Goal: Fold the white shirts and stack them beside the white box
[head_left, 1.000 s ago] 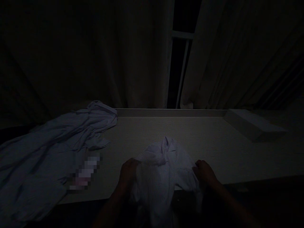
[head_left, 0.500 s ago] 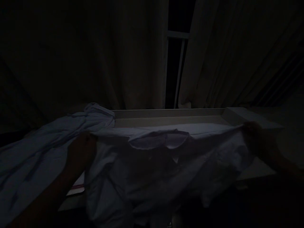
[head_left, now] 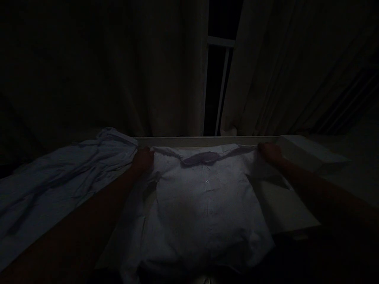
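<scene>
Left hand (head_left: 143,159), right hand (head_left: 270,152), each grip closed on shirt (head_left: 204,197) shoulders

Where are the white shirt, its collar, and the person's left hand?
white shirt (head_left: 204,213): head view, on the chest panel below the buttons.
collar (head_left: 201,158): head view, on the folded middle of the collar.
left hand (head_left: 143,159): head view, on the back of the hand at the shirt's shoulder.
</scene>
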`<state>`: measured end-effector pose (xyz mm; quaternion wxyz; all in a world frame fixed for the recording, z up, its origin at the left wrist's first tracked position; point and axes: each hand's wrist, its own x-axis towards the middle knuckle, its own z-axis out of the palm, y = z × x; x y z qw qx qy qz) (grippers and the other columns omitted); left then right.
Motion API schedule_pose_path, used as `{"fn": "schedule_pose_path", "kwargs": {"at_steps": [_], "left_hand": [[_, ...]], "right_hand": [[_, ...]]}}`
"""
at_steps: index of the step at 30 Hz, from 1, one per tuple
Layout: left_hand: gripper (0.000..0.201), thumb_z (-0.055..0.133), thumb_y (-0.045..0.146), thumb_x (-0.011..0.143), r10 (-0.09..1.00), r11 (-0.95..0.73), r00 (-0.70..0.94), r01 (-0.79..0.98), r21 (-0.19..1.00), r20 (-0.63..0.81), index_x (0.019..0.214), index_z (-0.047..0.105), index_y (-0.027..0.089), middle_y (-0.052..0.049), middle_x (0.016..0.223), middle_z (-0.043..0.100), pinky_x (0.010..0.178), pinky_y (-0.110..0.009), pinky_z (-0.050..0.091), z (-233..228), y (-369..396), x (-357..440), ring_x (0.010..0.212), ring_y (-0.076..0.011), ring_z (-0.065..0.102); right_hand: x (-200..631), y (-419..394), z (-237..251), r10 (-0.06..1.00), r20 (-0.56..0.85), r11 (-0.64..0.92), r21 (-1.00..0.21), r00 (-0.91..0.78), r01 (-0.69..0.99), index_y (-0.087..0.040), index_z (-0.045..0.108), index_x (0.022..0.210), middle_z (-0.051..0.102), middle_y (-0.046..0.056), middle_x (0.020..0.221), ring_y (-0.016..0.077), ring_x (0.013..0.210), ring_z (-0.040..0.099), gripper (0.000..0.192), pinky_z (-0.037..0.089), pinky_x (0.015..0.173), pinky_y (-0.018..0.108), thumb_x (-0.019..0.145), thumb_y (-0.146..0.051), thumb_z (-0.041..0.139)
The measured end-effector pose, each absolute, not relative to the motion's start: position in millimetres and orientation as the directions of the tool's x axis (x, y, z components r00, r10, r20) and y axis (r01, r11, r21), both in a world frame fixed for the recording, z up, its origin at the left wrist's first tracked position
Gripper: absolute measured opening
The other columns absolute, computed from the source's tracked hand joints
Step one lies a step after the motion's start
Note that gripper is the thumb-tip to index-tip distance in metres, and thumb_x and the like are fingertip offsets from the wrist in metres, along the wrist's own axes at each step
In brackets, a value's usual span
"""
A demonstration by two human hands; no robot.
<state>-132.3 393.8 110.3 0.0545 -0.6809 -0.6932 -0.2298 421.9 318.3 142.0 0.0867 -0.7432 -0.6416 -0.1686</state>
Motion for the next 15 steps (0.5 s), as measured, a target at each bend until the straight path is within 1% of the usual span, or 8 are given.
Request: {"fn": "schedule_pose_path", "kwargs": {"at_steps": [2, 4, 7, 8, 9, 11, 13, 15], "left_hand": [[0.042, 0.045, 0.031, 0.088, 0.913, -0.017, -0.085, 0.969, 0.246, 0.399, 0.120, 0.054, 0.005, -0.021, 0.119, 0.061, 0.097, -0.042, 0.044, 74, 374, -124, 0.115, -0.0296, 0.056], [0.046, 0.045, 0.035, 0.089, 0.904, -0.062, -0.054, 0.965, 0.255, 0.423, 0.127, 0.050, 0.010, -0.018, 0.130, 0.056, 0.104, -0.040, 0.041, 37, 338, -113, 0.126, -0.0278, 0.049], [0.042, 0.042, 0.045, 0.092, 0.895, -0.304, 0.152, 0.895, 0.327, 0.419, 0.118, 0.058, 0.017, -0.013, 0.123, 0.061, 0.106, -0.038, 0.041, -13, 270, -89, 0.121, -0.0244, 0.053], [0.046, 0.042, 0.049, 0.092, 0.903, -0.315, 0.175, 0.891, 0.326, 0.393, 0.122, 0.058, 0.017, -0.013, 0.128, 0.059, 0.108, -0.039, 0.039, -26, 248, -80, 0.126, -0.0252, 0.050], [0.053, 0.042, 0.053, 0.092, 0.912, -0.314, 0.192, 0.896, 0.314, 0.363, 0.129, 0.055, 0.018, -0.014, 0.138, 0.053, 0.111, -0.042, 0.035, -37, 229, -73, 0.133, -0.0272, 0.044], [0.062, 0.042, 0.060, 0.090, 0.945, -0.285, 0.224, 0.922, 0.262, 0.238, 0.140, 0.049, 0.025, -0.013, 0.154, 0.038, 0.113, -0.053, 0.030, -54, 198, -64, 0.144, -0.0345, 0.029], [0.064, 0.044, 0.063, 0.088, 0.968, -0.245, 0.228, 0.949, 0.201, 0.106, 0.144, 0.045, 0.031, -0.012, 0.159, 0.029, 0.111, -0.061, 0.026, -64, 178, -64, 0.147, -0.0400, 0.021], [0.064, 0.044, 0.062, 0.088, 0.975, -0.224, 0.223, 0.964, 0.145, 0.021, 0.144, 0.045, 0.032, -0.012, 0.160, 0.029, 0.112, -0.064, 0.022, -69, 163, -73, 0.147, -0.0402, 0.020]], "right_hand": [[405, 307, 94, 0.938, 0.331, -0.132, 0.076, 0.100, 0.988, -0.010, 0.068, 0.109, 0.067, 0.025, 0.103, 0.0324, 0.100, 0.061, 0.024, 0.041, 0.081, 0.046, 0.093, -0.025, 0.058], [387, 285, 52, 0.952, 0.300, -0.077, 0.061, 0.055, 0.995, -0.014, 0.066, 0.117, 0.066, 0.023, 0.111, 0.0311, 0.104, 0.060, 0.029, 0.042, 0.084, 0.044, 0.092, -0.025, 0.061], [354, 241, 1, 0.964, 0.260, 0.066, 0.001, -0.064, 0.998, -0.019, 0.065, 0.121, 0.066, 0.014, 0.118, 0.0238, 0.110, 0.059, 0.030, 0.044, 0.093, 0.035, 0.096, -0.030, 0.054], [343, 226, -12, 0.955, 0.280, 0.122, -0.062, -0.100, 0.991, -0.019, 0.064, 0.123, 0.065, 0.014, 0.121, 0.0242, 0.113, 0.058, 0.033, 0.043, 0.096, 0.035, 0.097, -0.033, 0.051], [333, 211, -24, 0.948, 0.295, 0.156, -0.110, -0.118, 0.982, -0.019, 0.061, 0.128, 0.063, 0.013, 0.126, 0.0252, 0.119, 0.055, 0.037, 0.043, 0.100, 0.037, 0.098, -0.037, 0.048], [315, 181, -42, 0.950, 0.272, 0.203, -0.153, -0.156, 0.967, -0.020, 0.055, 0.136, 0.057, 0.014, 0.137, 0.0282, 0.126, 0.051, 0.046, 0.042, 0.103, 0.042, 0.098, -0.044, 0.046], [303, 152, -53, 0.960, 0.217, 0.206, -0.132, -0.174, 0.970, -0.022, 0.055, 0.138, 0.053, 0.016, 0.142, 0.0322, 0.129, 0.049, 0.049, 0.042, 0.103, 0.048, 0.096, -0.048, 0.048], [296, 126, -57, 0.967, 0.179, 0.202, -0.097, -0.182, 0.975, -0.024, 0.058, 0.136, 0.052, 0.016, 0.142, 0.0355, 0.128, 0.050, 0.048, 0.044, 0.100, 0.051, 0.094, -0.047, 0.053]]}}
